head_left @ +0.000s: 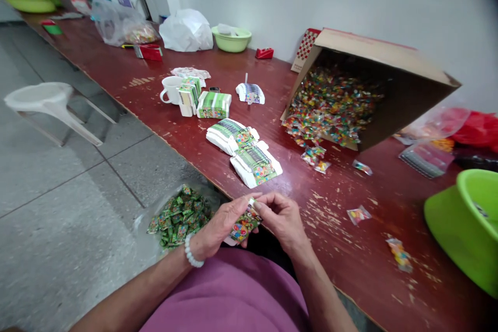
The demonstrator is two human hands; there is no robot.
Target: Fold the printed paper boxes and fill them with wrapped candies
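Observation:
My left hand [218, 228] and my right hand [282, 218] meet at the near edge of the red-brown table [365, 249], above my lap. Both are closed on one small printed carton [244, 225], green with colourful pictures, which looks partly folded. The left hand cups it from below; the right hand's fingers pinch its top end. A white bead bracelet [192, 254] circles my left wrist. Two stacks of flat cartons [244, 151] lie on the table just beyond the hands.
A tipped cardboard box [385, 62] spills several small candy packets [330, 109]. A bag of finished green packs [181, 215] sits on the floor at left. A green basin [467, 223] stands at right. Assembled cartons [213, 105], a white mug [170, 89] and a white stool [46, 101] lie further off.

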